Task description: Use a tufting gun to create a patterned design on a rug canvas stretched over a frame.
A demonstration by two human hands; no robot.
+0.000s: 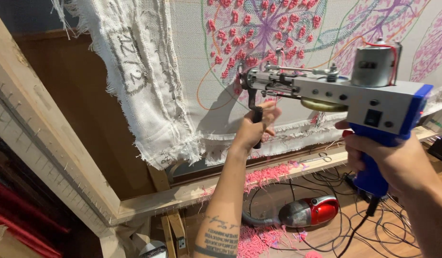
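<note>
I hold a grey and blue tufting gun (345, 93) with both hands. My right hand (393, 160) grips its blue handle at the right. My left hand (256, 126) is closed on the black front handle under the needle end. The gun's tip rests against a white backing cloth (182, 71) stretched on a wooden frame (49, 138). The cloth bears drawn outlines and tufted pink and purple yarn (264, 28) just above the tip. An orange yarn strand runs from the cloth to the gun.
A red and grey handheld vacuum (309, 211) lies on the wooden floor among tangled black cables (354, 229). Pink yarn scraps (259, 236) litter the floor and the frame's lower beam. The cloth's frayed edge hangs loose at the lower left.
</note>
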